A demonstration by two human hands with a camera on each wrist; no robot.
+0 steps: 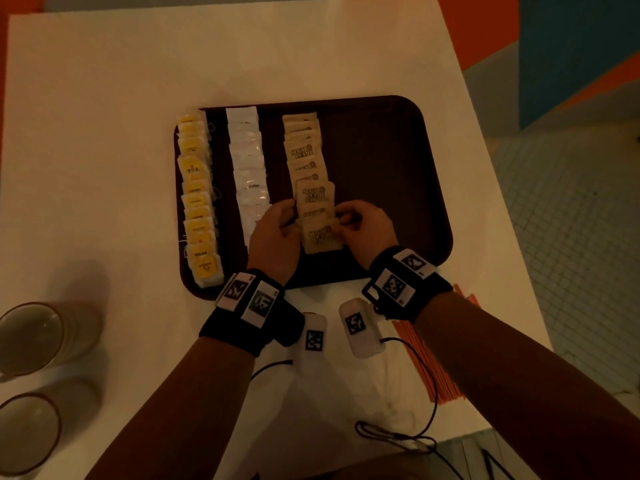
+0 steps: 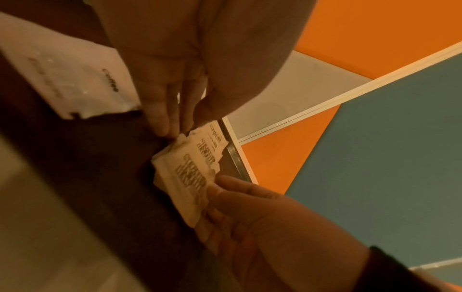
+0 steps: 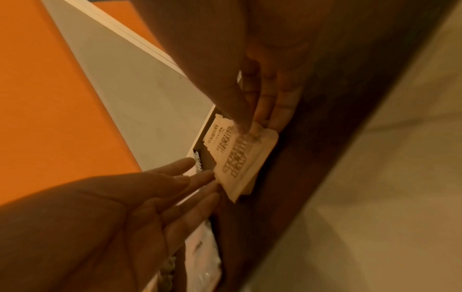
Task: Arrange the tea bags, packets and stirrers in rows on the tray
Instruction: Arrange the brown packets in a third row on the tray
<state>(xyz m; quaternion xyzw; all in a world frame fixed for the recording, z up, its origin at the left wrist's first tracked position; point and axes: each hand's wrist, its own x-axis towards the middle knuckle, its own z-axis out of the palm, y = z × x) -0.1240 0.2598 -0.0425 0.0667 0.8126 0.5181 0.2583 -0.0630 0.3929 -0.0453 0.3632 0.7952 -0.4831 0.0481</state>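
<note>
Dark brown rounded plastic tray [image 1: 398,140] on a white table [image 1: 104,116]; on it three rows running front to back: yellow-labelled tea bags [image 1: 197,199] at the left edge, white coffee packets [image 1: 247,161] next, tan paper sugar packets [image 1: 304,154] in the middle. Left hand [image 1: 273,233], fingers nearly straight and together, tips touching the left edge of the nearest tan packets [image 1: 320,233]; right hand [image 1: 367,230], thumb and fingers pinching their right edge. Orange stirrers [image 1: 426,362] lie off the tray, on the table under the right forearm; two glass cups [image 1: 27,337] at the near left.
</note>
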